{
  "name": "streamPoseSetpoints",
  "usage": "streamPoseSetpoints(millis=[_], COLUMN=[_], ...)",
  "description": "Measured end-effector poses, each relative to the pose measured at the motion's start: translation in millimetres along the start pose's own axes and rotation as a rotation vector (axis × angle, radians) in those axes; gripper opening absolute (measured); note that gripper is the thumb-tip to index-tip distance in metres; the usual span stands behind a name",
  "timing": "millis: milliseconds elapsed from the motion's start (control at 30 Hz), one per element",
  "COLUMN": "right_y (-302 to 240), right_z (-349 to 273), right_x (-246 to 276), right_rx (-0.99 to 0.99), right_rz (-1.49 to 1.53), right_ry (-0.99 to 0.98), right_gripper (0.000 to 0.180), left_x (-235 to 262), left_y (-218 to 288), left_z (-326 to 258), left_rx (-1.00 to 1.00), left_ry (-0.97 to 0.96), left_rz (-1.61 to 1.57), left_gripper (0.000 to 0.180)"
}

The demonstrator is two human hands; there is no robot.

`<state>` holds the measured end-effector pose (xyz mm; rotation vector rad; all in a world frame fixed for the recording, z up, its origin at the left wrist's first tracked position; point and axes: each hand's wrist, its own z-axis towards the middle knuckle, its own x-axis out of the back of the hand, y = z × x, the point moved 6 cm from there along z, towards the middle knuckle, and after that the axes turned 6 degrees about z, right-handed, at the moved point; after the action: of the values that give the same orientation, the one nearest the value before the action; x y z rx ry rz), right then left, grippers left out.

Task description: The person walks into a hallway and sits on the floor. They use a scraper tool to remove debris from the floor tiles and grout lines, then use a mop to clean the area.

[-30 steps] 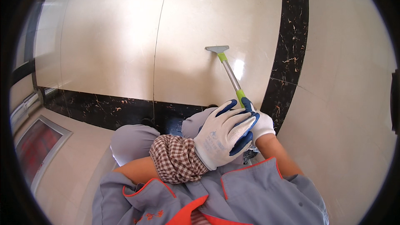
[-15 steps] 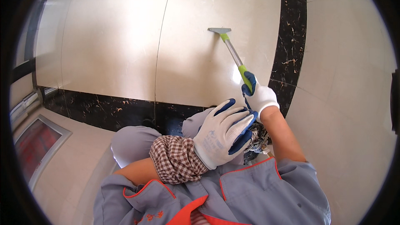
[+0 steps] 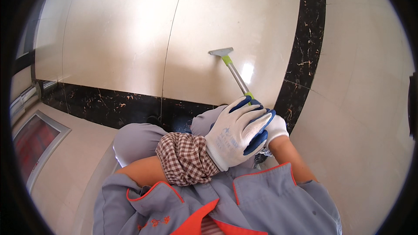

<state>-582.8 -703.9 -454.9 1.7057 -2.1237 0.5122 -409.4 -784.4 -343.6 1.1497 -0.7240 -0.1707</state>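
A scraper (image 3: 236, 76) with a flat grey blade, a metal shaft and green fittings reaches out over the pale tiled floor (image 3: 130, 39). Its blade is at the tile surface; whether it touches I cannot tell. My right hand (image 3: 277, 128), in a white knit glove with blue coating, is closed round the green handle, mostly hidden behind my left hand. Gloved the same way, my left hand (image 3: 233, 137) hangs in front of my knees with its fingers stretched and holds nothing. A brown checked sleeve cover (image 3: 185, 159) is bunched at the left wrist.
Black marble strips (image 3: 305, 30) border the tiles on the right and just ahead of my knees (image 3: 137, 141). A framed red panel (image 3: 37, 148) lies at the left. Crumpled dark material (image 3: 261, 158) shows partly beneath my hands. Light tiles continue at the right.
My right hand has drawn the scraper back toward my body, and its blade has come nearer and slightly left. Now the left hand overlaps the right one more.
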Motion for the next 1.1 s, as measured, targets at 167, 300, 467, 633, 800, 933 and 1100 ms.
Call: streamPoseSetpoints(millis=[167, 300, 467, 633, 800, 933, 1100], right_y=[12.7, 35.9, 16.5, 27.2, -2.8, 8.3, 4.0], right_z=[-7.4, 12.3, 35.8, 17.0, 21.8, 22.9, 41.5], right_x=[44.1, 66.9, 107.8, 84.3, 108.8, 88.7, 104.0], right_rx=[-0.132, -0.116, -0.167, -0.137, -0.206, -0.129, -0.092], right_rz=[0.154, 0.260, 0.365, 0.236, 0.403, 0.352, 0.576], right_ry=[0.230, 0.379, 0.295, 0.314, 0.274, 0.310, 0.316], right_gripper=[0.052, 0.045, 0.049, 0.049, 0.047, 0.049, 0.048], left_x=[5.7, 3.4, 2.5, 7.2, 5.5, 6.3, 10.9], left_y=[-7.0, -1.4, -1.3, -4.3, 2.8, -0.7, 3.1], left_z=[-7.5, -2.7, -5.4, -6.3, -6.1, -10.4, -8.4], left_rx=[0.009, 0.003, -0.004, -0.004, -0.050, -0.051, -0.019], left_ry=[0.061, 0.035, 0.057, 0.082, 0.056, 0.107, 0.107], left_rz=[0.007, 0.021, 0.014, 0.009, -0.011, -0.004, -0.006], left_gripper=[0.053, 0.053, 0.052, 0.053, 0.055, 0.053, 0.053])
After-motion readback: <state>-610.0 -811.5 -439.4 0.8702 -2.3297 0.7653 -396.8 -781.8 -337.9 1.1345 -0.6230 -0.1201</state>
